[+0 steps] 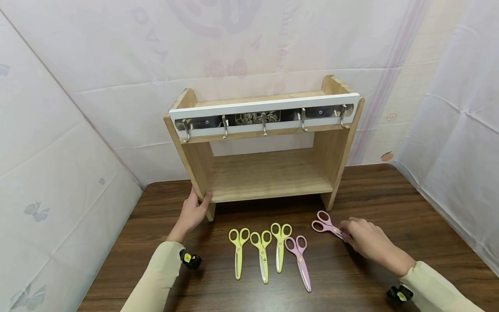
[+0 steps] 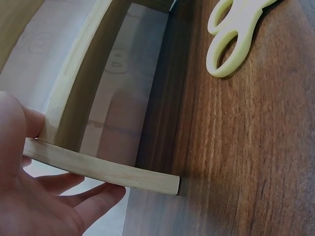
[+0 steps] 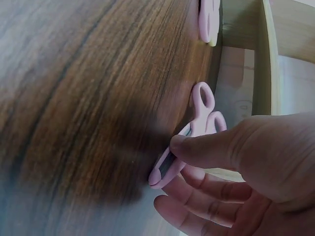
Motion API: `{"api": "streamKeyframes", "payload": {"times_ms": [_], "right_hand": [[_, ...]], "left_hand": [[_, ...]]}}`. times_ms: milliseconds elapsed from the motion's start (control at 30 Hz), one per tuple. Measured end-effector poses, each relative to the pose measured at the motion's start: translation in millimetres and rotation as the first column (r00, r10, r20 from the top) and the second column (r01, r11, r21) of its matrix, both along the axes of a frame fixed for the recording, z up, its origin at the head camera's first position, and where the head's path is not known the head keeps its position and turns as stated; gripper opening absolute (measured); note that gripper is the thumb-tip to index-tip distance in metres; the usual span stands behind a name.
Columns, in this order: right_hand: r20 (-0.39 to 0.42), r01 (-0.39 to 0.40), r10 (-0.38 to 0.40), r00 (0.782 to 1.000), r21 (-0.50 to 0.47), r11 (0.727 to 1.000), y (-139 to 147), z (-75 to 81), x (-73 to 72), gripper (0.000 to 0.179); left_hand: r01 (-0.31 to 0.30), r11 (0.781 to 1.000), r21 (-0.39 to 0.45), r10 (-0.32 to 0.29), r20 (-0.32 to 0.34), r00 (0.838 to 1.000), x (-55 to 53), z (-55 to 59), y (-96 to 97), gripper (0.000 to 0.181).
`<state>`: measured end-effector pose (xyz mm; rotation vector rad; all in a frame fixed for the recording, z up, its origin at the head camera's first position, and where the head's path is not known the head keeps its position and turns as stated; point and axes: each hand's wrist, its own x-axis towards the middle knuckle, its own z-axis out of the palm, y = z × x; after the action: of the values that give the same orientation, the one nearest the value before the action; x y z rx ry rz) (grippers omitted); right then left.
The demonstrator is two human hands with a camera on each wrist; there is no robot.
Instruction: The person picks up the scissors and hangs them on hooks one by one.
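Head view: a two-tier wooden shelf unit [image 1: 269, 175] is being gripped low on its side panel [image 1: 199, 162], at eight o'clock, by the left hand [image 1: 193, 210]. In the left wrist view, that panel's edge is being clasped, the thumb being laid on the inner face and the fingers being pressed to the outer one. At four o'clock from the unit, a pair of pink craft scissors [image 1: 333, 229] is being pinched by its blade part between the thumb and fingers of the right hand [image 1: 366, 240], its finger loops being pointed toward ten o'clock; whether its tip is being held off the dark wood-grain table [image 1: 132, 242] is not being shown clearly. At six o'clock from the unit, three pairs of yellow craft scissors [image 1: 262, 253] and a second pink pair [image 1: 299, 259] are being borne side by side by the table, their loops being turned toward twelve o'clock. Across the unit's upper front, five metal hooks [image 1: 264, 124] are being carried on a white board [image 1: 241, 108]
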<state>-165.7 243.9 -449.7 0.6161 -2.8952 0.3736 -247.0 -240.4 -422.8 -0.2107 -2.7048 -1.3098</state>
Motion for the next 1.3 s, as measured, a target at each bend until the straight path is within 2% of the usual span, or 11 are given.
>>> {"api": "streamKeyframes", "payload": {"times_ms": [300, 567, 833, 1100, 1200, 1300], "right_hand": [[0.01, -0.016, 0.016, 1.0, -0.015, 1.0, 3, 2.1, -0.8, 0.025], [-0.013, -0.025, 0.026, 1.0, 0.023, 0.999, 7, 10.2, -2.6, 0.027], [-0.096, -0.046, 0.049, 0.994, 0.027, 0.999, 14, 38.0, -6.2, 0.027], [-0.178, -0.056, 0.057, 0.982, 0.015, 0.998, 21, 75.1, -11.2, 0.022], [-0.241, -0.062, 0.062, 0.969, 0.007, 0.998, 23, 88.2, -12.1, 0.021], [-0.34, -0.077, 0.071, 0.938, -0.002, 0.997, 26, 99.0, -14.3, 0.023]], "left_hand": [[0.031, 0.999, 0.007, -0.032, 0.036, 0.999, 3.2, 4.6, -1.2, 0.061], [0.042, 0.999, 0.023, -0.044, 0.052, 0.998, 6.6, 4.5, -1.3, 0.062], [0.031, 0.999, 0.024, -0.032, 0.042, 0.999, 4.9, 5.4, -0.9, 0.06], [0.021, 1.0, 0.023, -0.022, 0.044, 0.999, 5.7, 4.8, -1.4, 0.058], [0.023, 0.999, 0.03, -0.025, 0.044, 0.999, 5.8, 5.0, -0.9, 0.058], [0.028, 0.999, 0.037, -0.03, 0.039, 0.999, 4.9, 5.3, -0.3, 0.058]]}}
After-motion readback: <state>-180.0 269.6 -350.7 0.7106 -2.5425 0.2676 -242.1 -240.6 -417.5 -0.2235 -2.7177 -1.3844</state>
